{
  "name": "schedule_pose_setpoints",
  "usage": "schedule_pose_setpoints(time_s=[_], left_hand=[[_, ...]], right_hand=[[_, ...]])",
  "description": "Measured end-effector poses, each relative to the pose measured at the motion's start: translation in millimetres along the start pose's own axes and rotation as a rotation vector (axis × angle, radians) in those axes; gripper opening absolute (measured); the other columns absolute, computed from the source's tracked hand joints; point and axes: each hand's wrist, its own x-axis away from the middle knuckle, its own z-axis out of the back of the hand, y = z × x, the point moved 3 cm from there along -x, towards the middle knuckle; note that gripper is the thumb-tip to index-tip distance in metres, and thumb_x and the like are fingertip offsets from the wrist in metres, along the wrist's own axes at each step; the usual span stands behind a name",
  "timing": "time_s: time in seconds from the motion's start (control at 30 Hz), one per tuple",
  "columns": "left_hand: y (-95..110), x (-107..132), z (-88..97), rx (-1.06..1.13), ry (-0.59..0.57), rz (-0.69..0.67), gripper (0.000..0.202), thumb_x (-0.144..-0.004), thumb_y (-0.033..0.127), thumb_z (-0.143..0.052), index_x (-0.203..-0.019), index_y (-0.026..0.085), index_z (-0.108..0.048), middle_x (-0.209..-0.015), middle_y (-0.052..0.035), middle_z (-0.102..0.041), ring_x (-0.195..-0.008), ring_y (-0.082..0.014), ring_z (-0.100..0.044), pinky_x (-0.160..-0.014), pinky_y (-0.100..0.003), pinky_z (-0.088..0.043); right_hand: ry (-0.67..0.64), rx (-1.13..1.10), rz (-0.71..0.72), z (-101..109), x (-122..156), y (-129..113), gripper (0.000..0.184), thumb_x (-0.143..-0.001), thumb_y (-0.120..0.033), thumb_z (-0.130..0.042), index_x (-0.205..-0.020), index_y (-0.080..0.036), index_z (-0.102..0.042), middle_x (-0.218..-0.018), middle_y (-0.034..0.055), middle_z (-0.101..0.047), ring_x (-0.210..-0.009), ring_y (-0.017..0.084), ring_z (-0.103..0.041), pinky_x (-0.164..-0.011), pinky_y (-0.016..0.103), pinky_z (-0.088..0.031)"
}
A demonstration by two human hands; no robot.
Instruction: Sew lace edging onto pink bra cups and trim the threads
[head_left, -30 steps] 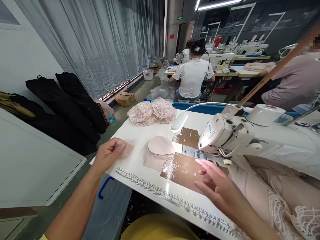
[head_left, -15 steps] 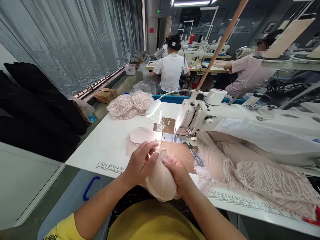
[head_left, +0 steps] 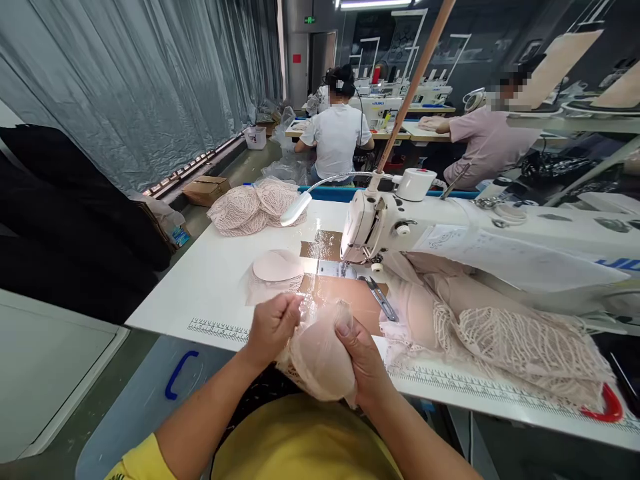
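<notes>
Both my hands grip one pale pink padded cup with lace over it point(head_left: 316, 353), held at the table's near edge above my lap. My left hand point(head_left: 271, 325) pinches its upper left edge with closed fingers. My right hand point(head_left: 361, 357) wraps round its right side, thumb pressed on top. Just beyond lies a flat pink pad on a lace piece point(head_left: 276, 268), beside the white sewing machine point(head_left: 380, 223) and its needle plate point(head_left: 333, 269).
A pile of lace cups point(head_left: 253, 205) sits at the far left of the white table point(head_left: 210, 280). Heaped lace fabric point(head_left: 500, 340) lies right of the machine, scissors point(head_left: 379, 297) near it. Two other people sit at machines behind. A blue bin stands below left.
My hands came together from apart over the table and took up the padded cup; since half a second ago they have lifted and turned it slightly.
</notes>
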Motion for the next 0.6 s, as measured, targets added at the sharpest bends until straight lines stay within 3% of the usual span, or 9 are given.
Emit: schedule_pose_setpoints(time_s=[0.07, 0.13, 0.23, 0.3, 0.37, 0.47, 0.6], left_hand=[[1, -2, 11.7, -0.02, 0.075, 0.043, 0.023, -0.094, 0.029, -0.047, -0.09, 0.016, -0.064, -0.053, 0.0036, -0.056, -0.045, -0.0085, -0.049, -0.048, -0.02, -0.043], [10, -2, 17.1, -0.026, 0.073, -0.071, 0.017, -0.091, 0.029, -0.052, -0.093, 0.017, -0.065, -0.06, 0.0021, -0.06, -0.051, -0.0093, -0.052, -0.052, -0.02, -0.044], [26, 7, 6.8, 0.018, -0.13, -0.286, 0.033, -0.079, 0.033, -0.069, -0.108, 0.018, -0.064, -0.095, -0.0076, -0.068, -0.081, -0.0179, -0.063, -0.069, -0.027, -0.052], [30, 15, -5.8, 0.054, -0.252, -0.304, 0.044, -0.078, 0.033, -0.069, -0.119, 0.018, -0.061, -0.109, -0.0116, -0.067, -0.094, -0.0217, -0.063, -0.078, -0.031, -0.053], [29, 20, -15.8, 0.093, -0.3, -0.255, 0.032, -0.087, 0.028, -0.059, -0.116, 0.018, -0.063, -0.102, -0.0099, -0.07, -0.089, -0.0196, -0.066, -0.078, -0.03, -0.053], [20, 20, -17.5, 0.187, -0.238, -0.084, 0.024, -0.093, 0.029, -0.048, -0.096, 0.017, -0.069, -0.072, -0.0036, -0.069, -0.064, -0.0143, -0.064, -0.062, -0.025, -0.052], [2, 5, -1.6, 0.246, -0.117, 0.171, 0.034, -0.096, 0.038, -0.042, -0.079, 0.015, -0.06, -0.044, 0.0064, -0.045, -0.038, -0.0073, -0.042, -0.044, -0.019, -0.04]], right_hand=[[0.034, 0.001, 0.017, 1, 2, -3, 0.038, -0.07, -0.04, -0.077, -0.102, -0.022, -0.064, -0.08, 0.0014, -0.072, -0.073, 0.022, -0.068, -0.068, 0.034, -0.053], [0.068, -0.005, 0.029, 2, 3, -5, 0.037, -0.071, -0.04, -0.077, -0.1, -0.022, -0.063, -0.082, 0.0013, -0.072, -0.072, 0.022, -0.068, -0.067, 0.033, -0.054], [0.103, -0.027, 0.033, 3, 1, -4, 0.035, -0.071, -0.041, -0.076, -0.096, -0.022, -0.061, -0.079, 0.0011, -0.071, -0.071, 0.022, -0.067, -0.063, 0.032, -0.054], [0.108, -0.04, 0.027, 4, 0, -2, 0.032, -0.072, -0.042, -0.075, -0.093, -0.023, -0.06, -0.075, 0.0004, -0.07, -0.07, 0.022, -0.067, -0.061, 0.032, -0.054], [0.115, -0.042, 0.017, 7, -1, 0, 0.031, -0.072, -0.043, -0.075, -0.089, -0.023, -0.059, -0.071, -0.0003, -0.069, -0.069, 0.022, -0.066, -0.059, 0.032, -0.054], [0.147, -0.034, 0.017, 10, 1, -1, 0.03, -0.07, -0.041, -0.076, -0.086, -0.023, -0.058, -0.066, -0.0024, -0.066, -0.067, 0.022, -0.066, -0.061, 0.032, -0.054], [0.235, -0.023, 0.062, 4, 11, -15, 0.038, -0.067, -0.042, -0.078, -0.094, -0.021, -0.062, -0.066, -0.0024, -0.067, -0.067, 0.022, -0.067, -0.065, 0.034, -0.054]])
